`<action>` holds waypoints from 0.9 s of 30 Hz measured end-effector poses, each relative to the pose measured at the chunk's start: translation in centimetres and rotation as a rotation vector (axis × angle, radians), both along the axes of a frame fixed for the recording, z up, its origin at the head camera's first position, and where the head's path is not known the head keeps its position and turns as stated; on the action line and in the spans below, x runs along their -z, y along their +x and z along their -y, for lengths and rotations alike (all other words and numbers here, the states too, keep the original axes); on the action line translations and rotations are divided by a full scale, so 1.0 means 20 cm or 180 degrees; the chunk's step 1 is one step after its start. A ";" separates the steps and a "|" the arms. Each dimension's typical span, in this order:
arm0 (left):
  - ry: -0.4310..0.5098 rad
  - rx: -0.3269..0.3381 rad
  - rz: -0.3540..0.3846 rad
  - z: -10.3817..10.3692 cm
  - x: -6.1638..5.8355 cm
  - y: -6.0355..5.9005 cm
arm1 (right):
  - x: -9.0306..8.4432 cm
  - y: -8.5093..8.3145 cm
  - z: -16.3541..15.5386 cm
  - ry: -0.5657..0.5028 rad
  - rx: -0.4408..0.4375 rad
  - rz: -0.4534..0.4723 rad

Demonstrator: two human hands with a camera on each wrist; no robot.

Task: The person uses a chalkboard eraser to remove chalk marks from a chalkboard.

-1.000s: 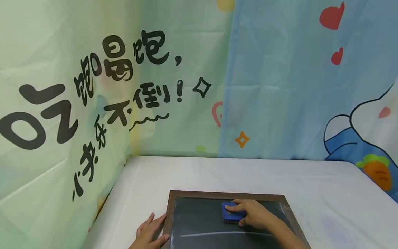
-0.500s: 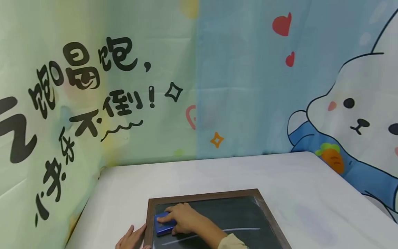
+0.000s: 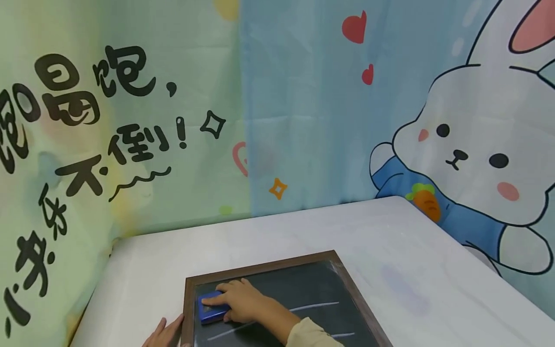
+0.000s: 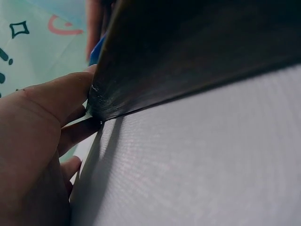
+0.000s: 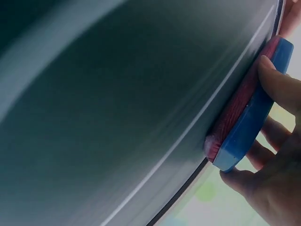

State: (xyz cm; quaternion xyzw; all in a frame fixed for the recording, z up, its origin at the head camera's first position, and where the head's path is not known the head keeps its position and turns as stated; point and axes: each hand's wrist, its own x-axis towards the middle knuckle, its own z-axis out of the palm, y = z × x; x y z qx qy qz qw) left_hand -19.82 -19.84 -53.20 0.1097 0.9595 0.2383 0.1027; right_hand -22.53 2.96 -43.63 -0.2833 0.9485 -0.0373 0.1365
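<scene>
A child-themed corner: cartoon rabbit curtain and a lettered pastel backdrop enclose a white-covered bench bearing a chalkboard.

The head camera looks forward and slightly down from above the table, taking in the curtain behind. Each wrist camera sits very low and close (almost skimming the surface). All three share the chalkboard and the blue eraser.
</scene>
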 end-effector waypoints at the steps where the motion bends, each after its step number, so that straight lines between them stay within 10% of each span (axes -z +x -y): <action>1: 0.0051 -0.0059 -0.0059 0.00 -0.01 0.01 | 0.00 -0.01 -0.02 0.0009 0.0037 -0.0006; 16: 0.0778 -0.0312 0.0073 -0.01 -0.08 0.10 | -0.01 0.04 -0.87 -0.0827 0.0552 0.0254; 27: 0.0993 -0.0110 0.0051 -0.01 -0.15 0.10 | -0.01 0.13 -1.00 -0.0889 0.0645 0.0105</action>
